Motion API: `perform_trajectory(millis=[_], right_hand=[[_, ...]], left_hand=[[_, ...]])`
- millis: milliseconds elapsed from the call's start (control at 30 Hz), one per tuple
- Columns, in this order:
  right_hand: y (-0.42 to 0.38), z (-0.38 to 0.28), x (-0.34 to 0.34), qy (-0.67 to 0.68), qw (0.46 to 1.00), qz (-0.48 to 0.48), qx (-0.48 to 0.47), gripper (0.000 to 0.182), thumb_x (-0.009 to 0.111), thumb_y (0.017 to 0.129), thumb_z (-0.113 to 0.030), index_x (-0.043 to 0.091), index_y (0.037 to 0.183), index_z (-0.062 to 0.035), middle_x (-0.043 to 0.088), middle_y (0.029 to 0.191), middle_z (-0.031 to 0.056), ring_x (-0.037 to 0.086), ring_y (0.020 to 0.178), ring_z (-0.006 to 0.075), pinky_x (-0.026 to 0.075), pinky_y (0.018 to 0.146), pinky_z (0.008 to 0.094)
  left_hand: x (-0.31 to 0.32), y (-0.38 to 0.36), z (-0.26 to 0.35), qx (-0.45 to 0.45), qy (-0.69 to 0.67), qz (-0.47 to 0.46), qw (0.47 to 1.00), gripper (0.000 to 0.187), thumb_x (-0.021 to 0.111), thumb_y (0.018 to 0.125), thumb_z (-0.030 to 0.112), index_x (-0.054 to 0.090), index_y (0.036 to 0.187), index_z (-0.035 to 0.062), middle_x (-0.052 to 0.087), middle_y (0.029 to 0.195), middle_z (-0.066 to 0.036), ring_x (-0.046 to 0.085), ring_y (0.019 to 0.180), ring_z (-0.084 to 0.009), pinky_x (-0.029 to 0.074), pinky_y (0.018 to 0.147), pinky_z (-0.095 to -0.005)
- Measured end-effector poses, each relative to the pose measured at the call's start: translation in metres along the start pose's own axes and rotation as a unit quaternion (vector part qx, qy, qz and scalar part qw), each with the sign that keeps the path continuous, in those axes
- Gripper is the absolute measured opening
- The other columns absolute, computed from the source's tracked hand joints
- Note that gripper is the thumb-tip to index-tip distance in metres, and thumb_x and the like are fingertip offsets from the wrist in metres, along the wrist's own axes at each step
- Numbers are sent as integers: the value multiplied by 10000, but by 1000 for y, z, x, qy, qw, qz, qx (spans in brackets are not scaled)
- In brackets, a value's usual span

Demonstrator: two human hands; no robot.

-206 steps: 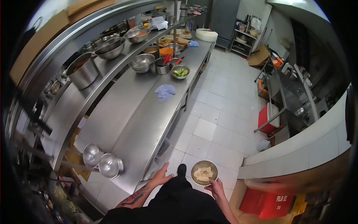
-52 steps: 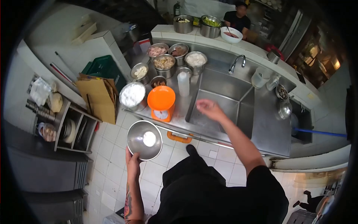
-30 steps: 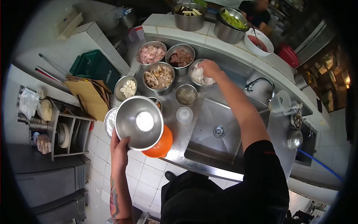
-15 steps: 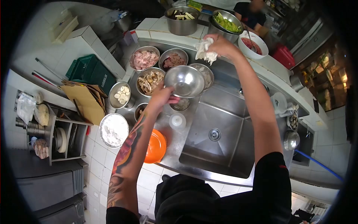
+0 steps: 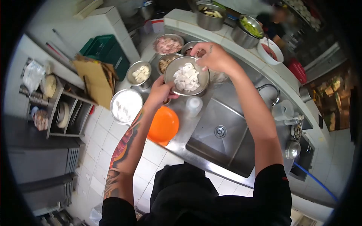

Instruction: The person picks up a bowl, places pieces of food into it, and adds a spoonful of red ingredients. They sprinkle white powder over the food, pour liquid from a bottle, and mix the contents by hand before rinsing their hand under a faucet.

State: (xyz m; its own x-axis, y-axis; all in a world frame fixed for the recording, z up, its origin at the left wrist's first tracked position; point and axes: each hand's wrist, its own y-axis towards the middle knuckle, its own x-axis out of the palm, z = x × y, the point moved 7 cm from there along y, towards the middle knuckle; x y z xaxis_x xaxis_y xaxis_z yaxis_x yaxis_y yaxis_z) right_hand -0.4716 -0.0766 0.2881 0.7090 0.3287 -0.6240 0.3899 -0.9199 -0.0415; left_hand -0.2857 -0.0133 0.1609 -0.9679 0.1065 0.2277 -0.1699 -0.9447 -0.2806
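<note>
A metal bowl (image 5: 169, 83) holding white, soft-looking pieces (image 5: 186, 77) is gripped at its lower left rim by my left hand (image 5: 161, 92). Above the bowl's upper right rim, my right hand (image 5: 213, 56) is curved downward, its fingers bent but apart, with nothing visible in them. Beside and partly under the held bowl are bowls of pinkish meat (image 5: 168, 44), brown pieces (image 5: 164, 63) and dark meat (image 5: 187, 49). A bowl of pale round slices (image 5: 141, 74) stands to the left, near a bowl of white powder (image 5: 126, 106).
An orange basin (image 5: 164, 124) and a squeeze bottle (image 5: 194, 106) are near the sink (image 5: 222, 145). The raised ledge holds pots with pale strips (image 5: 212, 13) and greens (image 5: 250, 27), plus a white bowl of red meat (image 5: 268, 52). Another person (image 5: 273, 24) is behind it.
The white pieces, earlier in my right hand over the ledge side, now lie in the previously empty bowl. My right hand has come to its rim, fingers loosened. The view has shifted.
</note>
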Motion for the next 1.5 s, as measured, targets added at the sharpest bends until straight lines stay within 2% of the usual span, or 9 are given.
perform_trajectory(millis=[133, 300, 667, 833, 900, 1067, 1267, 1400, 1500], right_hand=[[-15, -49, 86, 180, 980, -79, -36, 177, 664, 834, -47, 662, 995, 25, 688, 868, 103, 699, 755, 154, 602, 618, 296], [-40, -53, 189, 56, 996, -67, -27, 116, 696, 798, -61, 698, 877, 24, 710, 758, 89, 693, 653, 130, 568, 607, 293], [-102, -40, 211, 170, 984, 28, 55, 142, 668, 820, -15, 677, 948, 44, 706, 814, 110, 700, 696, 155, 581, 599, 283], [-118, -47, 214, 190, 979, 46, 60, 153, 657, 862, -25, 668, 990, 58, 702, 836, 109, 703, 727, 151, 601, 667, 276], [-122, -49, 216, 203, 976, 52, 56, 152, 657, 874, -31, 668, 998, 55, 703, 838, 107, 703, 730, 150, 601, 670, 274], [-125, -63, 211, 218, 973, 70, 30, 167, 663, 904, -70, 671, 1031, 39, 700, 832, 89, 690, 707, 127, 583, 639, 250], [-122, -100, 183, 142, 983, 112, -27, 167, 653, 928, -121, 694, 1030, 6, 669, 773, 45, 629, 620, 93, 542, 561, 240], [-118, -77, 197, 136, 976, 159, -54, 158, 663, 909, -126, 718, 1031, -41, 675, 767, 43, 633, 625, 94, 537, 572, 272], [-108, -21, 259, -174, 966, 62, -182, 171, 679, 866, -118, 721, 1001, -22, 706, 814, 70, 660, 651, 119, 543, 626, 295]], left_hand=[[-78, -80, -4, 28, 52, 31, 998, 342, 545, 906, 105, 578, 1224, -15, 674, 897, -113, 666, 632, -160, 587, 576, -256], [-131, -139, -59, -27, 108, 44, 993, 232, 554, 893, 117, 625, 1044, -44, 664, 847, -113, 683, 647, -175, 605, 569, -282], [-127, -140, -109, 55, 97, 76, 991, 246, 581, 917, 121, 606, 947, -122, 683, 713, -209, 719, 577, -271, 595, 520, -350], [-138, -202, -99, 35, -1, 10, 999, 493, 562, 1015, 261, 492, 1328, -113, 644, 1175, -175, 709, 988, -273, 599, 793, -307], [-168, -236, -111, 34, -56, 46, 997, 389, 547, 1010, 230, 559, 1253, -74, 673, 1120, -157, 727, 909, -228, 603, 747, -298], [-271, -359, -246, -63, -100, 150, 982, 347, 551, 1006, 233, 599, 1210, -45, 693, 1083, -154, 715, 917, -239, 582, 760, -318], [-371, -595, -553, -299, -75, 273, 911, 245, 555, 940, 183, 647, 1036, -22, 691, 887, -121, 695, 700, -194, 583, 569, -330], [-347, -680, -571, -364, -33, 333, 869, 256, 555, 949, 219, 634, 1079, 13, 690, 918, -106, 695, 722, -197, 577, 573, -340], [-331, -672, -567, -361, -50, 357, 860, 264, 564, 957, 218, 628, 1113, 15, 693, 924, -95, 687, 711, -184, 562, 545, -329]])
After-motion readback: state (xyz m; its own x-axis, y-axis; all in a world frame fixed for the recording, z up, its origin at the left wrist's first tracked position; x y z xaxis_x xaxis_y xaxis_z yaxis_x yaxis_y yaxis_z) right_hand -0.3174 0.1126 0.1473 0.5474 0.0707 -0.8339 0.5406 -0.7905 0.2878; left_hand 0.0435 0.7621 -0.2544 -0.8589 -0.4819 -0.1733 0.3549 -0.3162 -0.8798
